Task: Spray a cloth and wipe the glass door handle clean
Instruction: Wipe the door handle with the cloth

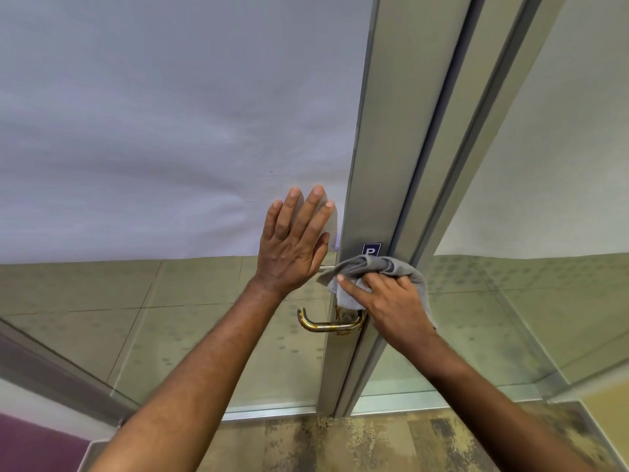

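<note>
Head view: two hands, one cloth (381,267), one handle (326,323).

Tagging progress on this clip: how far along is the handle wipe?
Done: the grey cloth is out and no spray bottle is in view; whether it was sprayed cannot be told. In hand: the right hand holds the cloth against the door frame just above the handle, while the left hand presses flat on the glass. Left: the handle's lever shows brownish stains.
</note>
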`<state>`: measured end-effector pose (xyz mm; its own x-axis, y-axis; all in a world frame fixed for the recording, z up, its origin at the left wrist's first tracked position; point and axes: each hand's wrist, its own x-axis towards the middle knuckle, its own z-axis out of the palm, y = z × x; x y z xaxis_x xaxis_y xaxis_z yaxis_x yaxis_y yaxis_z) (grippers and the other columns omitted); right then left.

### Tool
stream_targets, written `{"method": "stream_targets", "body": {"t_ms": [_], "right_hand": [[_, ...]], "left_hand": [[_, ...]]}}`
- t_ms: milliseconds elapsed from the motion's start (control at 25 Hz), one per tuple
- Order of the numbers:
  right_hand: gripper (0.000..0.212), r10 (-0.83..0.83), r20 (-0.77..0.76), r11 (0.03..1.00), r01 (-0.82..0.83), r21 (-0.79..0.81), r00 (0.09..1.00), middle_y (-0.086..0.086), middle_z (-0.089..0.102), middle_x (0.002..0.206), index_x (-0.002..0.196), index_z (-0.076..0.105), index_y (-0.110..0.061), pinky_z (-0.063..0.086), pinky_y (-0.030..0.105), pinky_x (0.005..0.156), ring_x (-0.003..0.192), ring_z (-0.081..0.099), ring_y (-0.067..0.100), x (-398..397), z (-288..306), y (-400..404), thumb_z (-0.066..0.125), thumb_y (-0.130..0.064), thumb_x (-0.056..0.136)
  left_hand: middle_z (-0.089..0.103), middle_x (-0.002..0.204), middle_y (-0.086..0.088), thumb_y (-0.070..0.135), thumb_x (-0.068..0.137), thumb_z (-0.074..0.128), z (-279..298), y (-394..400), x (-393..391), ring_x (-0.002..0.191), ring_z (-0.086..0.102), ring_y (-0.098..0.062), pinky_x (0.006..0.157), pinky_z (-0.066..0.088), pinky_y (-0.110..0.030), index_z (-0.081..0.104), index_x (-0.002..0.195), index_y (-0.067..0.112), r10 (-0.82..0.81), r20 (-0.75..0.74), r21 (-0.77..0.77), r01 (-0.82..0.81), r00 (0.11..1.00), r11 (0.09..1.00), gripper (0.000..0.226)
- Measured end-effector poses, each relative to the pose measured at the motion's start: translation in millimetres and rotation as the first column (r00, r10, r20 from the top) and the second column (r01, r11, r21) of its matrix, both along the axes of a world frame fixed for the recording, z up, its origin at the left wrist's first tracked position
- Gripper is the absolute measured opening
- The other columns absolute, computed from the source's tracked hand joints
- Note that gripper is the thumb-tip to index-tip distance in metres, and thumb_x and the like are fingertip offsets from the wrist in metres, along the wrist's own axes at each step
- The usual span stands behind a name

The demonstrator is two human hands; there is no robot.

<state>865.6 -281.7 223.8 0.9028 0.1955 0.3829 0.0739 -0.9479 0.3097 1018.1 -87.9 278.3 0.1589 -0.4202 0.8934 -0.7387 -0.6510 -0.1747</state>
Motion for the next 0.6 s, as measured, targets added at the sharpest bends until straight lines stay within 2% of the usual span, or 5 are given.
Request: {"method": "stream_targets", "body": {"t_ms": [120, 200, 440, 520, 600], "right_hand": [[0.083, 0.013, -0.106, 0.998, -0.02, -0.057, 0.994, 0.007, 0.064, 0.115, 0.154, 0.041, -0.031, 0.044, 0.043, 0.086, 0.106, 0.061, 0.028, -3.6, -5.4, -4.3, 0.074, -0.008, 0.082], [0.079, 0.006, -0.103, 0.998, -0.013, -0.065, 0.995, 0.007, 0.063, 0.118, 0.155, 0.041, -0.031, 0.044, 0.045, 0.088, 0.108, 0.061, 0.029, -4.8, -4.4, -3.7, 0.071, -0.008, 0.085], [0.078, -0.054, 0.225, 0.998, 0.049, 0.027, 0.973, 0.014, 0.056, 0.124, 0.156, 0.042, -0.026, 0.044, 0.048, 0.086, 0.104, 0.053, 0.032, 0.6, 25.8, -10.6, 0.069, -0.012, 0.084], [0.075, -0.053, 0.257, 0.998, 0.045, 0.037, 0.965, 0.013, 0.052, 0.14, 0.155, 0.045, -0.024, 0.042, 0.049, 0.088, 0.109, 0.051, 0.033, 3.3, 27.9, -8.7, 0.062, -0.01, 0.084], [0.078, -0.027, 0.196, 1.0, 0.029, -0.01, 0.98, 0.011, 0.047, 0.153, 0.158, 0.04, -0.023, 0.04, 0.05, 0.093, 0.117, 0.052, 0.033, 2.5, 20.4, -4.9, 0.06, -0.01, 0.083]], "left_hand": [[-0.004, 0.178, -0.002, 0.033, 0.109, 0.045, -1.6, -0.9, 2.3, 0.164, -0.005, -0.027, 0.134, 0.0, -0.045, 0.032, 0.161, 0.015, -0.004, 0.019, -0.009, 0.004, 1.0, 1.0, 0.057], [-0.004, 0.178, -0.003, 0.034, 0.11, 0.043, -2.4, -1.1, 3.9, 0.164, -0.004, -0.027, 0.134, 0.0, -0.045, 0.032, 0.162, 0.015, -0.002, 0.035, -0.007, 0.002, 0.999, 1.0, 0.057], [0.0, 0.178, -0.004, 0.037, 0.11, 0.043, -4.7, -2.5, 6.5, 0.164, -0.001, -0.029, 0.134, 0.002, -0.046, 0.027, 0.165, 0.015, -0.012, 0.056, -0.029, 0.014, 0.998, 0.999, 0.061], [0.0, 0.178, -0.004, 0.038, 0.109, 0.046, -6.0, -2.8, 6.7, 0.164, -0.001, -0.029, 0.134, 0.002, -0.046, 0.025, 0.165, 0.016, -0.012, 0.063, -0.032, 0.014, 0.998, 0.999, 0.064], [-0.001, 0.178, -0.004, 0.037, 0.109, 0.046, -5.7, -2.5, 6.7, 0.164, -0.002, -0.029, 0.134, 0.002, -0.046, 0.024, 0.166, 0.015, -0.013, 0.064, -0.027, 0.014, 0.998, 1.0, 0.065]]}}
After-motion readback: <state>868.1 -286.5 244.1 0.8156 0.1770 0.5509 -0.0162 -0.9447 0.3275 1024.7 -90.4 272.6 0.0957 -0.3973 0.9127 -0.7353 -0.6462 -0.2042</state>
